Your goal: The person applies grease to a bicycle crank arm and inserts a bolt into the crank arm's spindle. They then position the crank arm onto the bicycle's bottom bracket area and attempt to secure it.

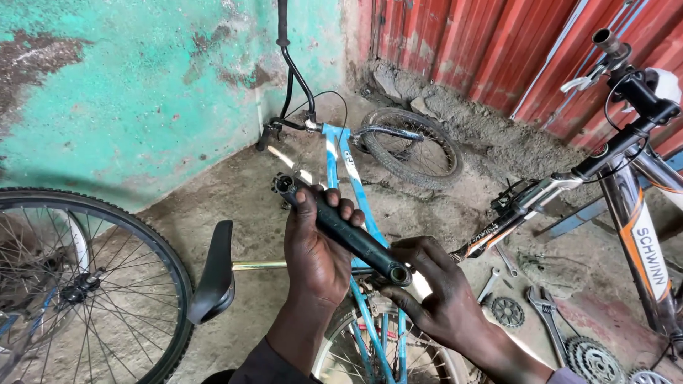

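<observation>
A peeling turquoise wall [135, 92] meets red corrugated sheeting [491, 43] above a dusty concrete floor [235, 192].

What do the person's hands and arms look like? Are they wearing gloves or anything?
No gloves. Both the left hand and the right hand are bare, with no rings, watch or bands showing. The forearms are bare too. At the bottom edge of the picture, a dark sleeve begins on the left arm, and a small bit of lighter, greyish cuff peeks in on the right arm.
</observation>
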